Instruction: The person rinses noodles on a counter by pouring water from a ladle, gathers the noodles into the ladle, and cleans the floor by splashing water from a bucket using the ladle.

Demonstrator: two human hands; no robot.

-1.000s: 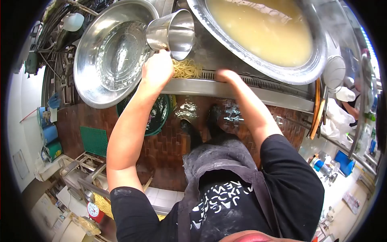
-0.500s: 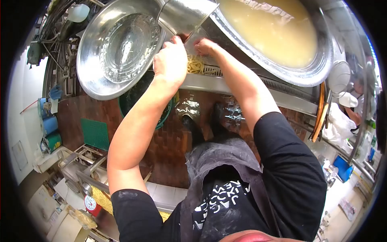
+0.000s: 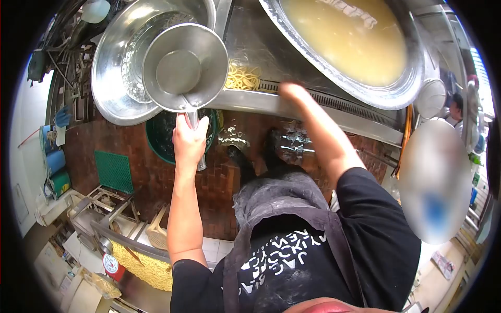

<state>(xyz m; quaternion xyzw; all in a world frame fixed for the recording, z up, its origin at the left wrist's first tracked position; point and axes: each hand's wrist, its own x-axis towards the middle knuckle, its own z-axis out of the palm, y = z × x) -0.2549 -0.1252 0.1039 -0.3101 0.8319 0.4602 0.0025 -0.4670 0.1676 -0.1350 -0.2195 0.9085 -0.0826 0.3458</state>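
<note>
Holding a pot (image 3: 185, 72) near the basin (image 3: 112, 78)
Left hand (image 3: 189, 145) clasps its handle (image 3: 193, 120), likely needing steadiness next; right hand (image 3: 294, 92): grip unclear.

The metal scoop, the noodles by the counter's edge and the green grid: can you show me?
Metal scoop (image 3: 184, 70), head view: its inside bottom.
Noodles (image 3: 243, 77), head view: middle of the pile.
Green grid (image 3: 114, 171), head view: middle of its face.

A metal counter (image 3: 245, 36), where a small heap of yellow noodles (image 3: 242, 76) lay near the slotted strip (image 3: 360, 116) along its front edge, a wet reddish-brown floor (image 3: 172, 182), where a green grid mat (image 3: 114, 172) lay flat and a round green tub (image 3: 150, 143) stood.
</note>
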